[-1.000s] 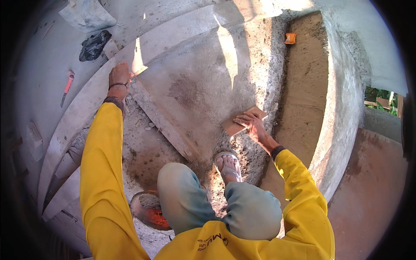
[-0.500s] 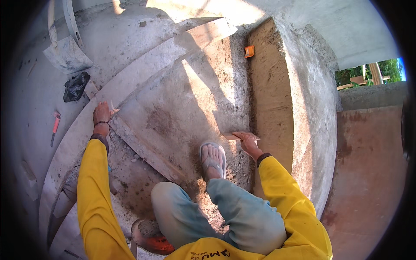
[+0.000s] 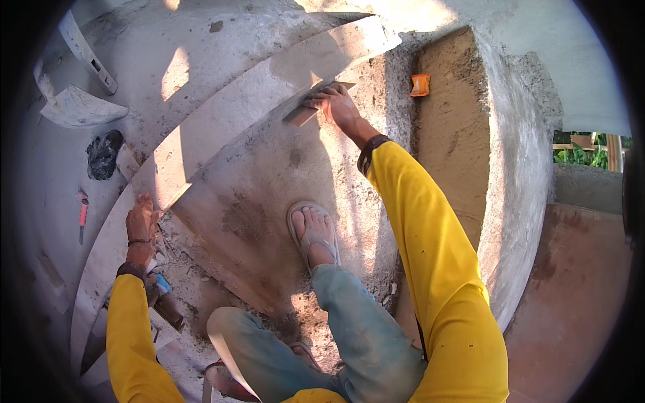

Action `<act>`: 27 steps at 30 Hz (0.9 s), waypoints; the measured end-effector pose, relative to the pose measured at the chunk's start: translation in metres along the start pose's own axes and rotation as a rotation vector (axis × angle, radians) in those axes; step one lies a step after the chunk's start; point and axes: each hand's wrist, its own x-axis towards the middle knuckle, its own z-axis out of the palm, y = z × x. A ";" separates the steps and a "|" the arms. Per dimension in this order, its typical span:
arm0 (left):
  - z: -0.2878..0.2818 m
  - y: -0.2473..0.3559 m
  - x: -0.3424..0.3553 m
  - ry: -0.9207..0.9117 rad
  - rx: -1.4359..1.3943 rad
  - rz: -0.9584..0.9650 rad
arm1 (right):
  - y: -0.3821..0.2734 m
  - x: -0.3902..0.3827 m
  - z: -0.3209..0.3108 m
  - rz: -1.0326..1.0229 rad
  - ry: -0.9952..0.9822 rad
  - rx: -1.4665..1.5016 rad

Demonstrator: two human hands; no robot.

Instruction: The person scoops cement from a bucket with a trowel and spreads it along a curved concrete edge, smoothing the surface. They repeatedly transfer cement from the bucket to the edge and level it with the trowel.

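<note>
My left hand (image 3: pixel 140 221) grips the inner edge of a long, pale curved board (image 3: pixel 211 117) near a crossing plank (image 3: pixel 228 262). My right hand (image 3: pixel 336 111) holds a small flat brown block (image 3: pixel 299 115) against that board's inner edge, farther up, with the fingers over the block. Below them lies a rough, sloping grey concrete surface (image 3: pixel 269 168), partly sunlit. My sandaled foot (image 3: pixel 312 235) rests on it between and below my hands. Loose debris lies beside the plank near my left hand.
At upper left are a bent metal sheet (image 3: pixel 80 107), a spirit level (image 3: pixel 87 50), a black plastic bag (image 3: pixel 104 154) and a red-handled tool (image 3: pixel 82 211). An orange packet (image 3: pixel 420 84) sits in the trough right, beside a raised curved concrete wall (image 3: pixel 510 221). Greenery (image 3: pixel 581 154) shows beyond.
My right hand has moved up and left with the block, from beside the trough to the curved board's edge. My left hand appears lower along the board. The view has shifted.
</note>
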 end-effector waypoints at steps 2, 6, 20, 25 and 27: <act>-0.005 0.002 -0.004 0.083 0.036 0.064 | 0.025 0.022 0.022 0.010 -0.034 -0.001; -0.017 0.008 -0.009 -0.029 -0.041 -0.036 | 0.043 -0.003 0.063 0.149 0.001 0.703; 0.073 -0.066 0.013 0.061 -1.994 -0.437 | 0.155 -0.051 0.029 0.264 0.020 -0.083; 0.047 -0.054 -0.002 -0.041 -0.386 -0.085 | 0.133 -0.109 0.045 0.346 -0.054 0.090; 0.039 -0.036 -0.006 0.008 -0.697 -0.242 | 0.086 -0.177 0.027 0.322 -0.020 0.130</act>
